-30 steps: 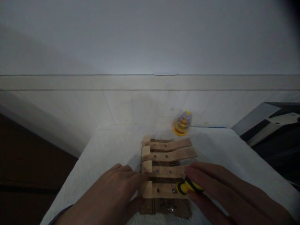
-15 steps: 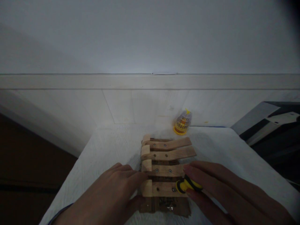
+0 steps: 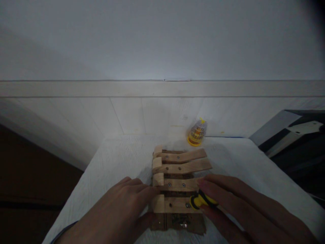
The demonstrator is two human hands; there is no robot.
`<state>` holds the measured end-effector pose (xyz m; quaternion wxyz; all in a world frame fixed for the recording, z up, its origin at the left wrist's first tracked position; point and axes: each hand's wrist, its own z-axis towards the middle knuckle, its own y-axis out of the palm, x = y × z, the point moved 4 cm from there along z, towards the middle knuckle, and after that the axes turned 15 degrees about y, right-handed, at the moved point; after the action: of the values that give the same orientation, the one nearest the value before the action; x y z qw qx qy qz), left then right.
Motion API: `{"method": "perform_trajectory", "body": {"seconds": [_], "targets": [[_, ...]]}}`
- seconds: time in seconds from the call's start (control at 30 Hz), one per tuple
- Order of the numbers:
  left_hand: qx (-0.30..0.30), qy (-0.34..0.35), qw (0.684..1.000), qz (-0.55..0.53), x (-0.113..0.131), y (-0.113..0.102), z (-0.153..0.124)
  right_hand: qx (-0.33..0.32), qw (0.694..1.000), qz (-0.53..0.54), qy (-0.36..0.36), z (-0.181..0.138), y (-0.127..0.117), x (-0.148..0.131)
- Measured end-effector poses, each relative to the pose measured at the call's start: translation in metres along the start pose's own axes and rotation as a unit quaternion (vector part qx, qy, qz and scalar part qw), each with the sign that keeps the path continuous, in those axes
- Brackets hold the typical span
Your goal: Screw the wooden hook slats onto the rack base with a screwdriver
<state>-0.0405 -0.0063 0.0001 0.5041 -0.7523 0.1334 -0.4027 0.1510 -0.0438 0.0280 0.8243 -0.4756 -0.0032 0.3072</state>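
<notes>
A wooden rack of several slats (image 3: 181, 166) screwed onto a brown board lies on the white-covered table (image 3: 122, 159). My left hand (image 3: 122, 210) rests flat against the rack's left side, its fingers stretched to the nearest slat's end block. My right hand (image 3: 236, 206) is closed round a yellow and black screwdriver handle (image 3: 200, 200), whose tip sits at a screw on the nearest slat.
A small clear and yellow case of screwdriver bits (image 3: 196, 133) stands at the table's far edge by the white panelled wall (image 3: 152, 112). A dark object with pale parts (image 3: 294, 132) lies to the right. A dark floor drops off on the left.
The view has shifted very slightly; both hands and the screwdriver stay in place on the nearest slat.
</notes>
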Motion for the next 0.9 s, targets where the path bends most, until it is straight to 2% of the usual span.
{"method": "perform_trajectory", "body": {"seconds": [0.67, 0.8, 0.9], "targets": [[-0.002, -0.005, 1.000, -0.014, -0.0015, 0.0046, -0.0036, 0.018, 0.999, -0.023, -0.015, -0.0007, 0.0000, -0.0002], [0.029, 0.027, 0.999, -0.011, -0.0005, 0.0035, -0.0046, 0.012, 1.000, -0.010, -0.005, 0.0011, -0.0004, -0.0004], [0.076, 0.055, 0.996, 0.011, 0.0038, -0.0026, -0.0080, 0.008, 1.000, -0.009, 0.001, 0.0035, -0.0001, -0.0005]]}}
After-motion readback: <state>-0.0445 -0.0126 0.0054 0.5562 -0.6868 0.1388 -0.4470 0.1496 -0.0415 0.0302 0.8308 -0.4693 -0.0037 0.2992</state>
